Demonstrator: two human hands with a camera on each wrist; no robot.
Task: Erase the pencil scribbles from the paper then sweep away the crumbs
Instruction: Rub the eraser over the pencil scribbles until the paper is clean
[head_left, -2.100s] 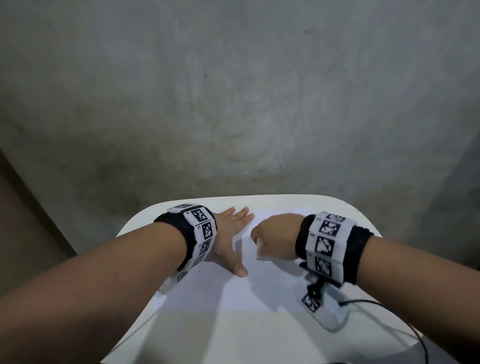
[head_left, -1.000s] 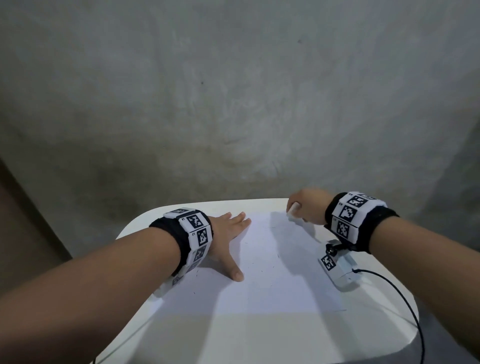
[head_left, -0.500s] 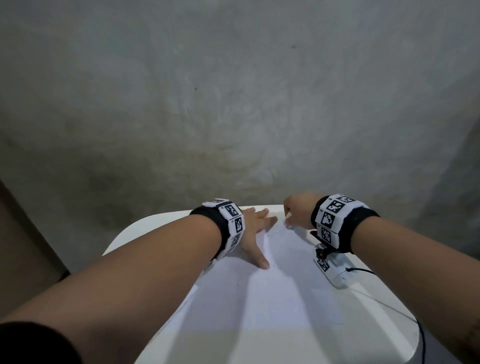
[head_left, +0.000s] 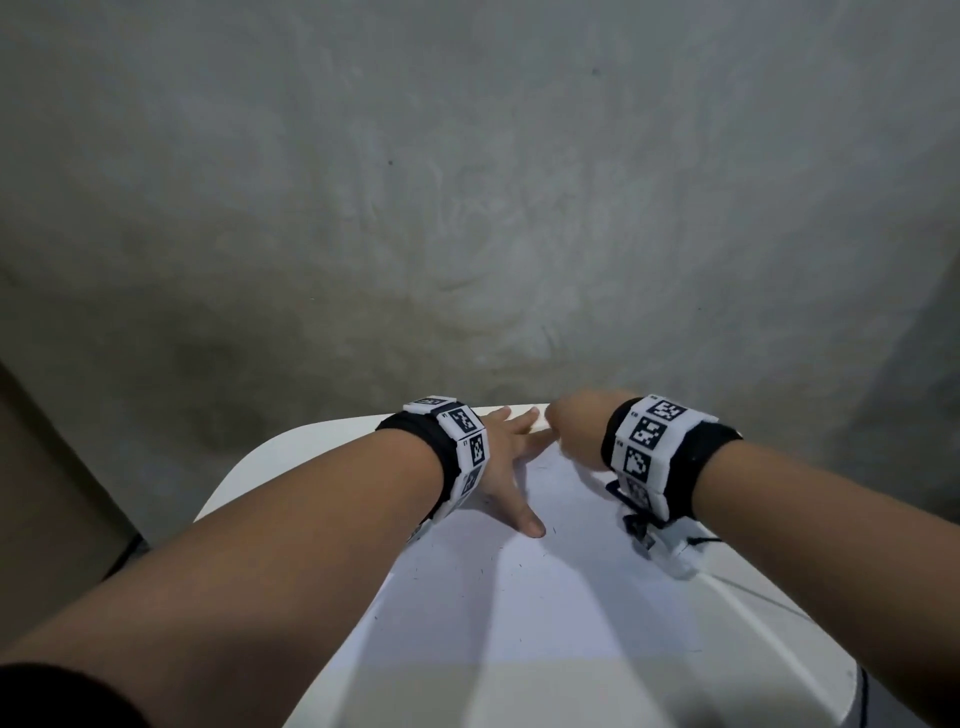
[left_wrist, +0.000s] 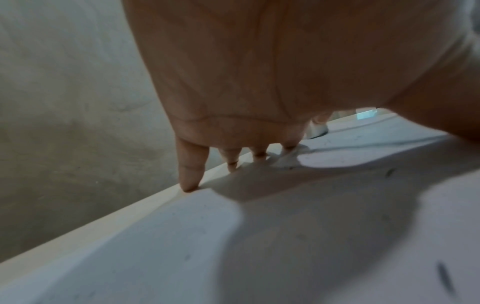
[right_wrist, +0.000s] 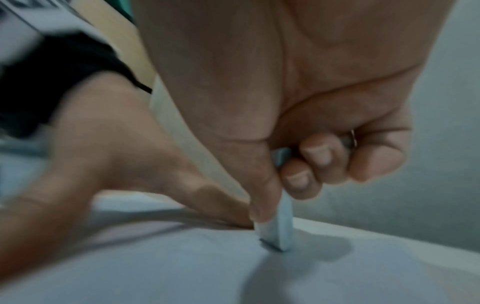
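In the head view the eraser (right_wrist: 281, 228) is hidden behind the right hand (head_left: 579, 431); only the blurred right wrist view shows it pinched between thumb and curled fingers, its lower edge on the paper (head_left: 561, 587). The left hand (head_left: 506, 467) is laid flat, fingers spread, on the paper's far left part. Dark crumbs (head_left: 543, 555) (few, tiny) are scattered on the sheet. The white counter (head_left: 249, 467) is backed by a grey wall (head_left: 467, 208).

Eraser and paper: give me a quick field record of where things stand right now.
left hand: flat, fingers spread, pressing the paper down
right hand: pinching the eraser
eraser: white, on edge, lower tip touching the paper beside the left fingers
paper: white sheet on the white table
crumbs: dark specks scattered on the sheet, not swept
scribbles: none clearly visible
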